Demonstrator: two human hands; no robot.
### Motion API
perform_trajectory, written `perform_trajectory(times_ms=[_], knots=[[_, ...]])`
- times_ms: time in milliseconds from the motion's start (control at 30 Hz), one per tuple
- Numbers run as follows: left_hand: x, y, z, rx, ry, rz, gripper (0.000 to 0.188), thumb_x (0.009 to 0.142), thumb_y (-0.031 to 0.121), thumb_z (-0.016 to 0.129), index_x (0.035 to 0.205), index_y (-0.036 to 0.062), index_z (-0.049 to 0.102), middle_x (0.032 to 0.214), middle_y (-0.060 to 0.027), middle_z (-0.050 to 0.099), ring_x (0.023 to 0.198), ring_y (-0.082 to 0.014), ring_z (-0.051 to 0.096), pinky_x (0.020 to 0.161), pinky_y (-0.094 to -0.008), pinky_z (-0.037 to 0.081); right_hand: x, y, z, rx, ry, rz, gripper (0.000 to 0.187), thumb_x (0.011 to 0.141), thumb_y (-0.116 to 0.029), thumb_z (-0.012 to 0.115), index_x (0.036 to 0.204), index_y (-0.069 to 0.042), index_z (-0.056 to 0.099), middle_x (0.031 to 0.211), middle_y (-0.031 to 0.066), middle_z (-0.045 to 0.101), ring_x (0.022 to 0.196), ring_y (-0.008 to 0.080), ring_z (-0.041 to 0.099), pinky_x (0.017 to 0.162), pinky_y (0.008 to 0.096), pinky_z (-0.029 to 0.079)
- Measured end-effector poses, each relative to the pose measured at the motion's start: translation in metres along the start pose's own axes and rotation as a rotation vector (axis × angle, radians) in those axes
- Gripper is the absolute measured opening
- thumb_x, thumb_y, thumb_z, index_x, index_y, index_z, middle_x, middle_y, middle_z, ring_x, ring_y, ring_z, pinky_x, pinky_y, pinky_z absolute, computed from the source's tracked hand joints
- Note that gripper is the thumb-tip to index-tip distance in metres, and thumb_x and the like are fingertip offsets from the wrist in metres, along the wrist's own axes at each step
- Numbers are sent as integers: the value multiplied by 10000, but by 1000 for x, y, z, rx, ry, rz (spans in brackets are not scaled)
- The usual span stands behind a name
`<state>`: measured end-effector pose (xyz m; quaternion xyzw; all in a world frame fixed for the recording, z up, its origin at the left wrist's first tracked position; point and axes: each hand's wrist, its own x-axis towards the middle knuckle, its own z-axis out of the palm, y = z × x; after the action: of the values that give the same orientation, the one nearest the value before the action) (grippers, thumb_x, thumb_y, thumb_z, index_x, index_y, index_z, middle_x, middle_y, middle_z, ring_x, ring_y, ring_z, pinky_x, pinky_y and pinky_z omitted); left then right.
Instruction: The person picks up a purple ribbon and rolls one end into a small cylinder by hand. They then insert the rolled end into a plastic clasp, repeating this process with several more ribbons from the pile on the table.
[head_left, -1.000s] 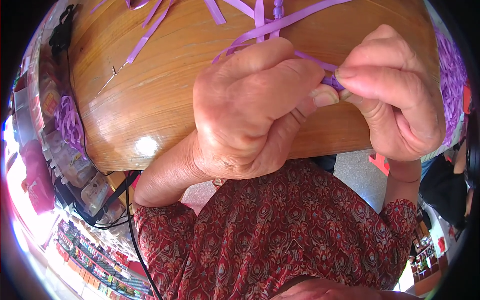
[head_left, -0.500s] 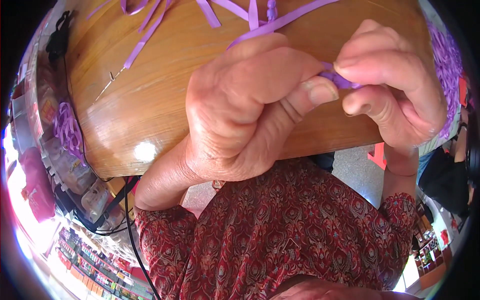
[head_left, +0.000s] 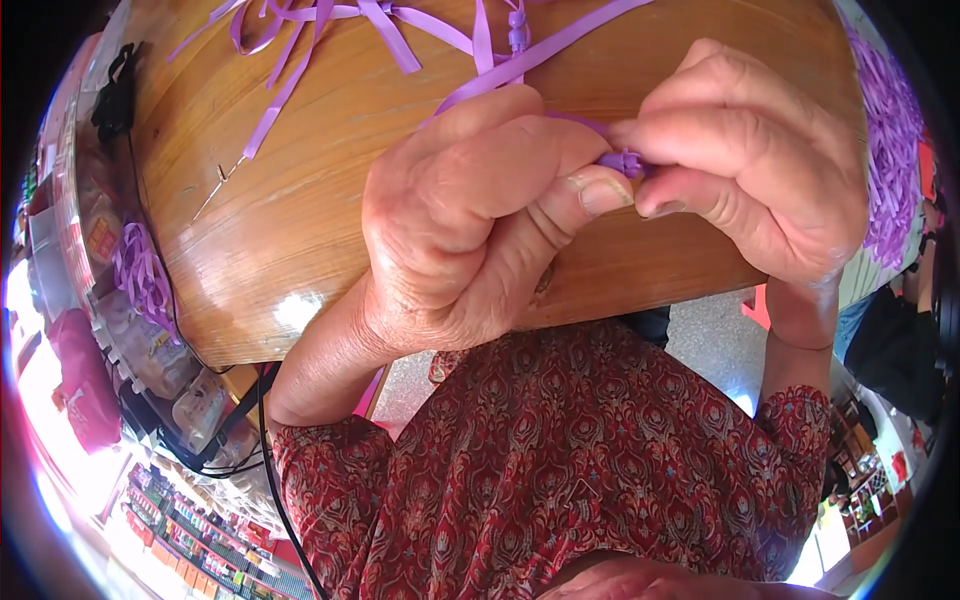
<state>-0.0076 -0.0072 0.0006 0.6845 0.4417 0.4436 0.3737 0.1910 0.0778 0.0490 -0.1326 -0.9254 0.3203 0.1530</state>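
Above the wooden table, my left hand pinches a small purple plastic clasp between thumb and curled forefinger. My right hand closes on the clasp's right end, thumb below and forefinger above. Its fingertips meet the clasp, and my fingers hide part of it. Behind the hands runs a purple ribbon, passing out of sight behind my left hand. A similar purple clasp lies farther off, among more ribbon.
Loose ribbon strips lie at the far side. One ends at a thin metal wire tool. A ribbon bundle hangs at the left edge, near a black cable. Many purple ribbons are heaped at right.
Both hands have shifted slightly left with the clasp. More of the clasp's end now shows between the fingertips, and the right fingers have changed their hold.
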Motion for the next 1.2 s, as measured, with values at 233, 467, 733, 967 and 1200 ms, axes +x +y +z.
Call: perform_trajectory(times_ms=[233, 467, 733, 967, 1200], knots=[[-2, 0, 0, -107, 6, -114, 116, 882, 110, 591, 923, 8, 626, 819, -47, 573, 753, -124, 519, 707, -252, 410, -4, 15, 17, 237, 293, -36, 267, 774, -166, 679, 909, 56, 614, 771, 111, 594, 653, 157, 524, 571, 254, 385], [-4, 1, 4, -404, 24, -252, 148, 923, 94, 531, 1027, 15, 600, 968, -50, 584, 932, -123, 549, 862, -266, 425, 0, 13, 15, 177, 249, -3, 287, 747, -145, 703, 937, 53, 620, 776, 95, 586, 645, 156, 504, 568, 258, 372], [-8, -8, 6, -415, 15, -192, 181, 930, 78, 511, 1076, 7, 591, 1052, -90, 597, 987, -145, 553, 889, -281, 430, 4, 9, 18, 71, 240, -84, 358, 692, -122, 741, 989, 44, 632, 801, 104, 581, 643, 158, 501, 561, 258, 372], [0, -7, 0, -243, -74, -114, 151, 902, 70, 558, 1029, 3, 603, 907, -45, 587, 824, -98, 527, 756, -229, 419, 1, 15, 12, 112, 204, -132, 324, 707, -49, 725, 1000, 50, 629, 823, 103, 580, 642, 142, 497, 570, 258, 378], [0, -7, -1, -190, -34, -86, 121, 881, 44, 582, 994, 18, 616, 854, -26, 572, 761, -81, 502, 693, -204, 399, -2, 1, 15, 241, 291, 174, 189, 718, 50, 696, 899, 6, 666, 792, 89, 610, 659, 144, 578, 548, 230, 417]])
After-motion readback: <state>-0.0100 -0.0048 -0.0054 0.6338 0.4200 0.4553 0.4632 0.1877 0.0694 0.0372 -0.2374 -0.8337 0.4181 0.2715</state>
